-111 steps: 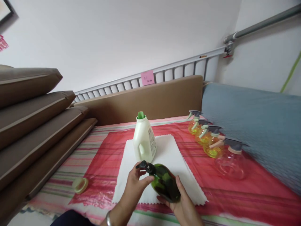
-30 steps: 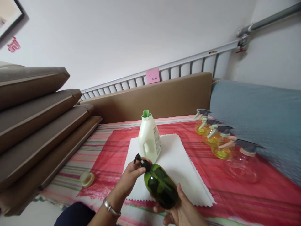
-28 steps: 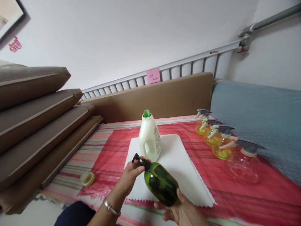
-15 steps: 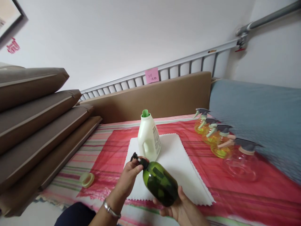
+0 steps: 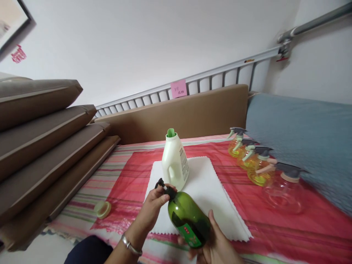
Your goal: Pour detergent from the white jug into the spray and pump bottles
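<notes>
A dark green pump bottle [image 5: 187,214] is held tilted between my two hands, its black pump head up and to the left. My left hand [image 5: 156,203], with a silver bangle at the wrist, grips the black pump collar. Around the bottle's lower end wraps my right hand [image 5: 213,242]; some of its fingers are hidden behind the bottle. A green label with red marks faces me. Just behind stands an uncapped white detergent jug [image 5: 173,161] with a green spout, upright on a white scalloped mat [image 5: 205,183].
Several spray bottles line the right side, most with yellow liquid; the nearest, a clear spray bottle [image 5: 284,194], looks empty. A pale green cap [image 5: 102,209] lies at left on the red sheet [image 5: 129,176]. Stacked brown cushions [image 5: 55,157] rise at far left, a blue cushion [image 5: 299,135] at right.
The green bottle has been turned about its length, so its green label now shows. Both hands keep hold of it, and the bottle's base sits slightly lower and further right.
</notes>
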Demonstrator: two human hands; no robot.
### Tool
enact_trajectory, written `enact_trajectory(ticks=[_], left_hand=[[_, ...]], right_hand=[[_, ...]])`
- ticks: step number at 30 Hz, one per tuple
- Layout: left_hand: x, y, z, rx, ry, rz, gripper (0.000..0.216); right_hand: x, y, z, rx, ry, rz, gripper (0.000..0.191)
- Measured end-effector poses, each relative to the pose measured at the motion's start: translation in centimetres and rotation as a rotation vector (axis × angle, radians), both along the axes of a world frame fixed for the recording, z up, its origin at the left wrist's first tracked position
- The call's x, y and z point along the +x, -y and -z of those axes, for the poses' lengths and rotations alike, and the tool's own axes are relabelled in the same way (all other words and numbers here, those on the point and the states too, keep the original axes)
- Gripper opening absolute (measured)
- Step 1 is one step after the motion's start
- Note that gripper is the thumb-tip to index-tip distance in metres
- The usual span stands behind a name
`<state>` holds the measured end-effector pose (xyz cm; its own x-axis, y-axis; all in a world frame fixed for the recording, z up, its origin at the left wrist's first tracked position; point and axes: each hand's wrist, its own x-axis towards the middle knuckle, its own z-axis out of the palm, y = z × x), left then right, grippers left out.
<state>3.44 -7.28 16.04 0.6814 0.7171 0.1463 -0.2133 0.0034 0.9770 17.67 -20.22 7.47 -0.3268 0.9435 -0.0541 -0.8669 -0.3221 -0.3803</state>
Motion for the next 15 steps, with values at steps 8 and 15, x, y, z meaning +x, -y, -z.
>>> enact_trajectory(ticks=[8, 15], left_hand=[[0.08, -0.16, 0.61, -0.021, 0.024, -0.062, 0.025], [0.26, 0.11, -0.02, -0.038, 0.004, -0.032, 0.03]], right_hand=[[-0.71, 0.25, 0.02, 0.035, 0.169, 0.417, 0.055], [0.0, 0.08, -0.34, -0.108, 0.027, 0.084, 0.07]])
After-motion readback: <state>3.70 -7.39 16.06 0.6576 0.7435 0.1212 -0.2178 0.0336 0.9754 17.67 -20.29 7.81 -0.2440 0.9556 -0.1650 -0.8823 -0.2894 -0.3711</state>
